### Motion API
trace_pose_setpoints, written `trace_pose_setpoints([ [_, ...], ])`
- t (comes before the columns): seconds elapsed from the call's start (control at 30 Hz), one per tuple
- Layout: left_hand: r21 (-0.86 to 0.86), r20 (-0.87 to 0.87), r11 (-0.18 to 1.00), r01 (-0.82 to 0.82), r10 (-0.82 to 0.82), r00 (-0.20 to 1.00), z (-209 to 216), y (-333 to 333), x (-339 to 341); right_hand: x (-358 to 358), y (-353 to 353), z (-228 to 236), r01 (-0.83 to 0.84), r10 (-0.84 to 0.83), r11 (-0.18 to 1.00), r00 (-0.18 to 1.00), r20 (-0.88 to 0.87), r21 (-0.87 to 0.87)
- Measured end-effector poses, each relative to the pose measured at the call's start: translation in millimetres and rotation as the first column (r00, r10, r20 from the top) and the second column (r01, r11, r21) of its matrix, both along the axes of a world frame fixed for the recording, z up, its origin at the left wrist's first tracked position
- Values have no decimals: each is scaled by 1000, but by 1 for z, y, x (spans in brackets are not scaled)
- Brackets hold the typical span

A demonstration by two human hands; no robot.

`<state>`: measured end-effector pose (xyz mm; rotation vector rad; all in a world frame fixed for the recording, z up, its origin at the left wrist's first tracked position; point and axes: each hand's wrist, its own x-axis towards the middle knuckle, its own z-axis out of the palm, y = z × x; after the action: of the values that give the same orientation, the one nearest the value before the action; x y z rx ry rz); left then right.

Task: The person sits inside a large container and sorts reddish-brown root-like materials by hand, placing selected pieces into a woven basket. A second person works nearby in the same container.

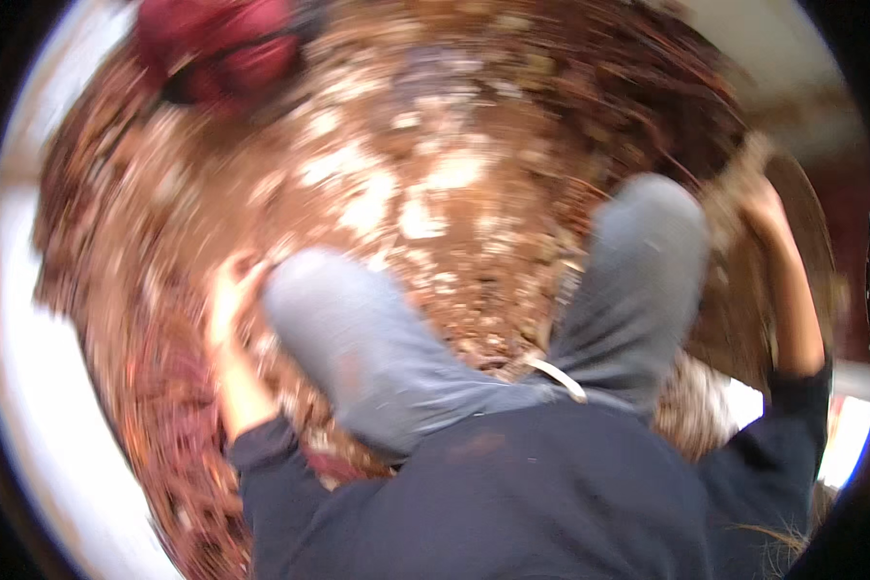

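Motion blurs the whole picture. My left hand (230,295) is beside my bent left knee (309,280), close above a litter of reddish-brown strands; its fingers are smeared. Out past my right knee (652,213), my right hand (764,208) is curled at a fuzzy tan clump (730,188), seemingly gripping it; what it is does not show clearly. Under that arm stands a brown, flat-looking surface (739,309).
Tangled reddish-brown strands (198,435) and pale scraps (420,217) cover the ground between and around my legs. A bulky dark red thing with dark bands (217,53) is at the far left. Pale surfaces (29,387) border the left side.
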<state>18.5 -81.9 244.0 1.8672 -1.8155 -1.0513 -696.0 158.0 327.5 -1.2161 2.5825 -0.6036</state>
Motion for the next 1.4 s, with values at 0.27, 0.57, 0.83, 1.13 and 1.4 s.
trace_pose_setpoints([
  [0.27, -81, 226, 874, -478, 484, 845, -132, 74, 101, -73, 28, 10, -18, 197, 906, 903, -383, 422],
  [0.57, -11, 175, 679, -734, 724, 667, -276, 57, 36, 99, -99, 63, -354, 341, 909, 935, -98, -220],
  [0.83, 35, 82, 494, -869, 865, 495, -283, 22, 34, 248, -163, 2, -638, 666, 727, 745, 37, -253],
  [1.13, 492, -679, 535, -687, 730, 82, -170, 78, 16, 277, -182, -25, -791, 789, 599, 554, 267, -129],
  [1.4, 85, -885, 245, -966, 463, 40, -74, 162, 60, 282, -178, -16, -839, 829, 521, 455, 324, -155],
])
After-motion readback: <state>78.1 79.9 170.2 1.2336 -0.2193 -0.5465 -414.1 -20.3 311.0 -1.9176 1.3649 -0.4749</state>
